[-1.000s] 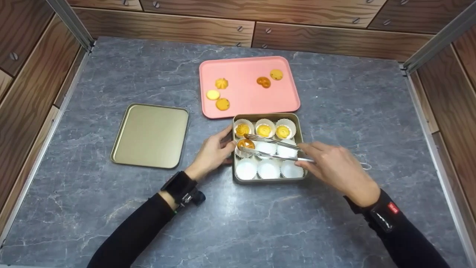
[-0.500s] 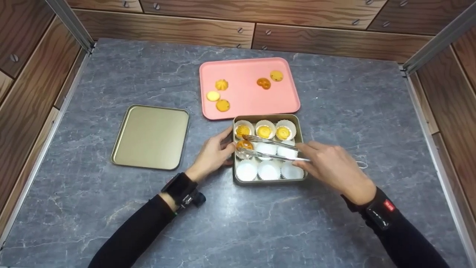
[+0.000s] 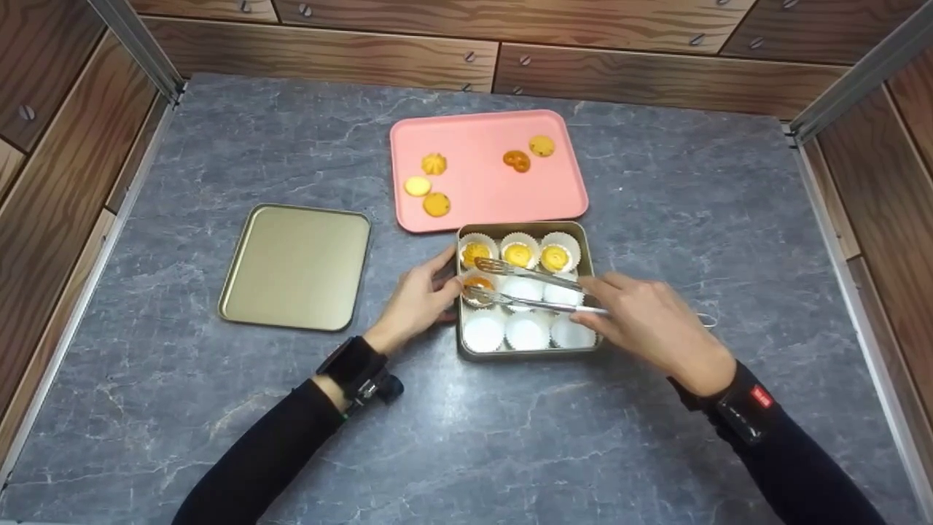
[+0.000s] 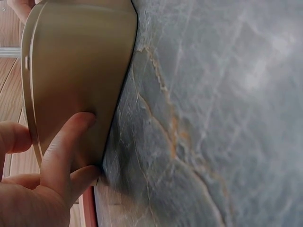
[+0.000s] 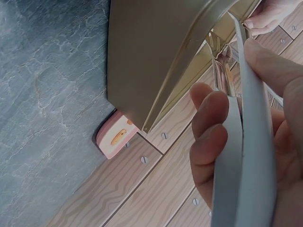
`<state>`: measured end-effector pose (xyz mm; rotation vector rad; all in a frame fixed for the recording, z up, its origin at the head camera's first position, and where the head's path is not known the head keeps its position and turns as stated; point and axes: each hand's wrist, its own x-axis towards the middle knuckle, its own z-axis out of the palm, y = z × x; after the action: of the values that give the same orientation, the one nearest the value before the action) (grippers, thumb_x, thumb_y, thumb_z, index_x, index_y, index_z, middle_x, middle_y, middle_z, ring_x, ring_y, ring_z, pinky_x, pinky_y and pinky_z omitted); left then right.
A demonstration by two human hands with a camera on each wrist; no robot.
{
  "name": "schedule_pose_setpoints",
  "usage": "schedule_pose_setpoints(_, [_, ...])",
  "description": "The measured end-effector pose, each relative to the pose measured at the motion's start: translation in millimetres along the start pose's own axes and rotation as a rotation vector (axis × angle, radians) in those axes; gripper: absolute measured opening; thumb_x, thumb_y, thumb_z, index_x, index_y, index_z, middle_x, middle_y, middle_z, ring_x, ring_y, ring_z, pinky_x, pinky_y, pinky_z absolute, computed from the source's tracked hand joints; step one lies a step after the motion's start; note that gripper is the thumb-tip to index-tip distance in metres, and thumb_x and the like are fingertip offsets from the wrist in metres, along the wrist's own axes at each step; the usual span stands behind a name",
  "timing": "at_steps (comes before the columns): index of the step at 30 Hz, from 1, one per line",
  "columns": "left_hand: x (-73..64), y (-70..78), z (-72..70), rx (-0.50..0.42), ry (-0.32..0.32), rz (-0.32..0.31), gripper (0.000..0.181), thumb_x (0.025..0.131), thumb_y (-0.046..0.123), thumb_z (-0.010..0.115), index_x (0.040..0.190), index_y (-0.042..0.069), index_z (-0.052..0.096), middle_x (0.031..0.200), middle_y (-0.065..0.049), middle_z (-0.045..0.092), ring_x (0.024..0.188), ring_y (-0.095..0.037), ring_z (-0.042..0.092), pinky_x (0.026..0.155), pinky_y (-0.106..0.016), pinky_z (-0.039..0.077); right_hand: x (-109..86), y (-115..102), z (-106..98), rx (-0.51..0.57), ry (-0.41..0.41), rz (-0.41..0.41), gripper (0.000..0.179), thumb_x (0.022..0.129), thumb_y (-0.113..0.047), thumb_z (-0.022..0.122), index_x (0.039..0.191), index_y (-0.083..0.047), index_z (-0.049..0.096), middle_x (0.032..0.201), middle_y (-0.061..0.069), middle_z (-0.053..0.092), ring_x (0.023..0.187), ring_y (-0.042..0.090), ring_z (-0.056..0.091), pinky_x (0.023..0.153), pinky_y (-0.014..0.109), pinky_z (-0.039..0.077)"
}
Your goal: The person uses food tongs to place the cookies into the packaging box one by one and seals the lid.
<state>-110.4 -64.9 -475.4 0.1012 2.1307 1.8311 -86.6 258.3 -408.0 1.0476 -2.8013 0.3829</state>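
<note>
A gold tin (image 3: 592,248) holds white paper cups; the far row has three cookies. My left hand (image 3: 443,277) grips the tin's left wall, which the left wrist view shows as a gold wall (image 4: 80,61) under my fingers (image 4: 61,151). My right hand (image 3: 601,302) holds metal tongs (image 3: 539,302) over the tin. Their two tips stand apart on either side of a brown cookie (image 3: 477,283) in the middle-left cup. In the right wrist view the tongs (image 5: 241,156) run between my fingers (image 5: 208,123), with the tin's wall (image 5: 151,52) beyond.
A pink tray (image 3: 481,197) with several cookies lies just behind the tin. The tin's gold lid (image 3: 295,266) lies to the left on the grey marble table (image 3: 656,182). Wooden walls close in the table at the back and both sides.
The tongs' tips have settled slightly lower around the brown cookie in the middle-left cup. Both hands stay where they were.
</note>
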Motion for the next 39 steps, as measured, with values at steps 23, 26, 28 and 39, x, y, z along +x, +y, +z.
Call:
schedule_pose_setpoints(23, [-1.5, 2.2, -0.5, 0.014, -0.002, -0.006, 0.068, 0.102, 0.008, 0.06, 0.163, 0.011, 0.029, 0.16, -0.022, 0.04, 0.116, -0.029, 0.069, 0.071, -0.034, 0.066, 8.2, 59.0, -7.5, 0.03, 0.202, 0.252, 0.048, 0.092, -0.024, 0.081, 0.128, 0.004, 0.067, 0.089, 0.018, 0.07, 0.065, 0.028, 0.062, 0.05, 0.044, 0.056])
schedule_pose_setpoints(26, [-0.6, 1.9, 0.1, 0.006, -0.004, -0.002, 0.068, 0.102, 0.008, 0.059, 0.163, 0.011, 0.029, 0.16, -0.022, 0.04, 0.118, -0.03, 0.068, 0.071, -0.034, 0.066, 16.8, 69.6, -5.2, 0.005, 0.206, 0.3, 0.047, 0.094, -0.027, 0.078, 0.127, 0.005, 0.067, 0.093, 0.022, 0.071, 0.071, 0.036, 0.065, 0.057, 0.054, 0.058])
schedule_pose_setpoints(28, [-0.3, 1.4, 0.6, 0.004, -0.002, 0.002, 0.068, 0.102, 0.009, 0.06, 0.163, 0.01, 0.029, 0.16, -0.022, 0.04, 0.117, -0.03, 0.069, 0.07, -0.034, 0.067, 23.8, 76.2, -2.7, -0.011, 0.199, 0.325, 0.047, 0.096, -0.03, 0.076, 0.125, 0.005, 0.067, 0.095, 0.023, 0.071, 0.076, 0.04, 0.067, 0.062, 0.059, 0.058])
schedule_pose_setpoints(39, [0.1, 1.8, 0.9, 0.037, 0.0, 0.018, 0.068, 0.102, 0.01, 0.061, 0.162, 0.01, 0.029, 0.16, -0.022, 0.04, 0.109, -0.028, 0.071, 0.069, -0.033, 0.066, 47.1, 88.4, 12.4, -0.035, 0.114, 0.408, 0.037, 0.097, -0.033, 0.073, 0.108, 0.002, 0.07, 0.08, 0.015, 0.064, 0.066, 0.033, 0.06, 0.055, 0.052, 0.053])
